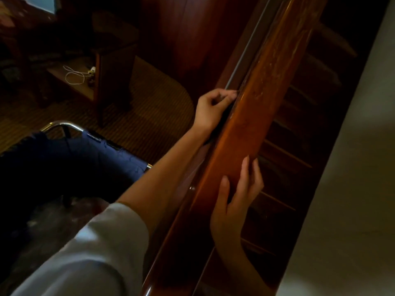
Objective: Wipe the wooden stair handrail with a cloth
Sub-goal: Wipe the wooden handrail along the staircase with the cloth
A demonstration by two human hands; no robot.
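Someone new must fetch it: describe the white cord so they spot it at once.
Look left of the long wooden handrail, down to the low wooden table. On its top lies the white cord, a thin loose loop, far paler than the dark wood around it.

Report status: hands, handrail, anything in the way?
Left hand grips dark cloth against handrail side. Right hand open, resting on handrail. Rail ahead unobstructed.

On handrail (pixel 252 116), right hand (pixel 235 201) near, atop; left hand (pixel 210 110) with cloth (pixel 221 124) farther, leftward.
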